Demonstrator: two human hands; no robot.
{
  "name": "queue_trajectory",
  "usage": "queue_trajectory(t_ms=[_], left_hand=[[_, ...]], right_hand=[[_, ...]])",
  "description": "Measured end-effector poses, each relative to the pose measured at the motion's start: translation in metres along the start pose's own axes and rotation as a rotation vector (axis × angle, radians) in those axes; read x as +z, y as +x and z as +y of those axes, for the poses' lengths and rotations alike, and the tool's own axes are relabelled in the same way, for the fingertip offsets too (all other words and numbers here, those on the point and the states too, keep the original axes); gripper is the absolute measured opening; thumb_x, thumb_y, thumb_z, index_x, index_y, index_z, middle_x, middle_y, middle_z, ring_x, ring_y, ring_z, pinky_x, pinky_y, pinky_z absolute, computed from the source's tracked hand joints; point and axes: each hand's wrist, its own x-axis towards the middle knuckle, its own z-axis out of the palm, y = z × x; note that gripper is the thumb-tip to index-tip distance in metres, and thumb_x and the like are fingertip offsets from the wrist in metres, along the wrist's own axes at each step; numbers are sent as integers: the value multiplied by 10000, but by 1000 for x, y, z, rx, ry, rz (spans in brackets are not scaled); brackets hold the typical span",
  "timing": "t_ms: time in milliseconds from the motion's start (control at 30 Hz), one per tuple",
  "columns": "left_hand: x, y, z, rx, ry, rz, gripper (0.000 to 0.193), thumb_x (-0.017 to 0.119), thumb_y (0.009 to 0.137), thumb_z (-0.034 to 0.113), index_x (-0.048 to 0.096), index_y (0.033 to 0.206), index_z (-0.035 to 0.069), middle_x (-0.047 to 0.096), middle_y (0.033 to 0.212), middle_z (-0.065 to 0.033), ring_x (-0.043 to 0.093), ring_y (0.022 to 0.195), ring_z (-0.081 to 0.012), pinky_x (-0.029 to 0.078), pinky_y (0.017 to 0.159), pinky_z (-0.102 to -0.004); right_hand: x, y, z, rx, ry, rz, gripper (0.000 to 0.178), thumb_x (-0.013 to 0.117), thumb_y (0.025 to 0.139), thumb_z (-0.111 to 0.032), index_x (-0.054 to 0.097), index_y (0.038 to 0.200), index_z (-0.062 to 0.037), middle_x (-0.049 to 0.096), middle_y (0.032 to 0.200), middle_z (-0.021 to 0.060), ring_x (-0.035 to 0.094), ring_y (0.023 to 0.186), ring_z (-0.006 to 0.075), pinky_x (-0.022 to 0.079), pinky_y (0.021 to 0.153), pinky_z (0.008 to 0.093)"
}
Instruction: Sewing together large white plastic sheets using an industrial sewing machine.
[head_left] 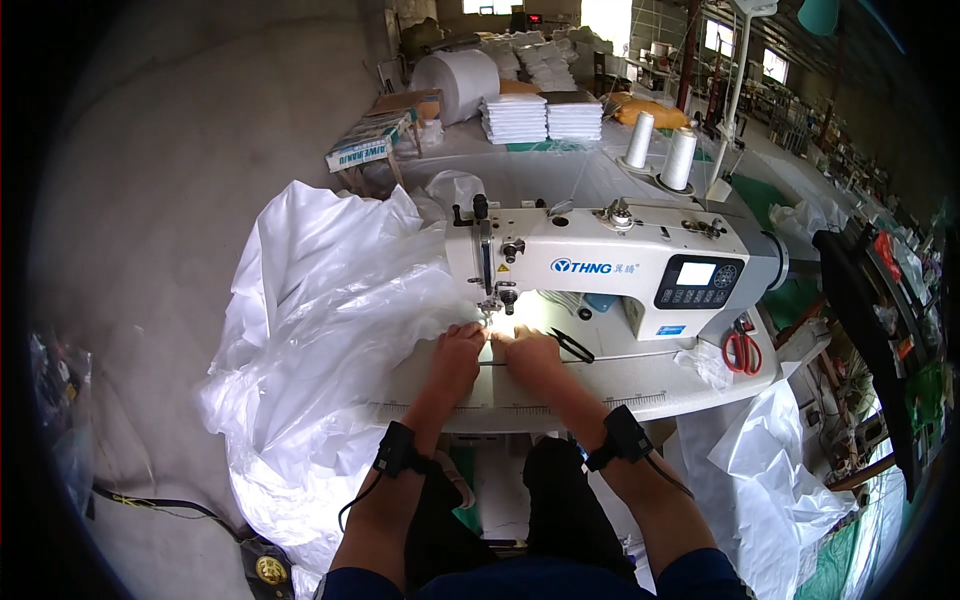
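Note:
A large shiny white plastic sheet covers the left of the sewing machine's table and hangs over its edge. My left hand is closed at the sheet's right edge, just in front of the needle area. Beside it, my right hand has its fingers bent together under the machine's lamp; glare hides what they pinch. The white sewing machine stands across the table, its presser foot just beyond my fingertips. Black thread snips lie to the right of my right hand.
Red-handled scissors and a crumpled white scrap rest at the table's right. Two thread cones stand behind the machine. Farther back are stacked white bundles and a big white roll. More white sheeting hangs at lower right.

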Motion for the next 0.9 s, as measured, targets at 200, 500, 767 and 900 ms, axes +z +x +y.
queue_trajectory(t_ms=[200, 500, 767, 900], left_hand=[[5, 5, 1, -49, -44, 27, 366, 487, 754, -3, 643, 1078, 64, 591, 1125, -56, 519, 1032, -270, 399, 928, -372], [5, 19, -1, -35, -17, 72, 327, 476, 779, 10, 647, 1054, 58, 592, 1069, -58, 523, 1005, -275, 403, 917, -363], [-47, 3, -28, -43, 602, -3, 272, 533, 807, 168, 617, 1057, 100, 565, 1089, -55, 479, 1076, -236, 342, 930, -506], [-90, -61, -96, -160, 785, 88, 270, 584, 776, 229, 605, 1021, 116, 540, 1022, -36, 472, 1021, -228, 340, 905, -453]], right_hand=[[-4, 1, 4, 5, -72, 25, 311, 498, 813, -154, 650, 1077, -216, 617, 852, 81, 641, 777, 240, 501, 633, 379], [0, 8, 8, 24, -30, 2, 305, 494, 819, -161, 644, 1080, -217, 643, 816, 94, 649, 760, 253, 501, 644, 396], [-8, -13, 7, 87, 417, 87, 283, 532, 839, -205, 659, 1077, -120, 649, 801, 152, 639, 749, 305, 499, 695, 408], [-24, -66, -2, 331, 1151, -273, 263, 506, 913, -157, 644, 1112, -52, 641, 714, 60, 555, 552, 98, 465, 526, 233]])
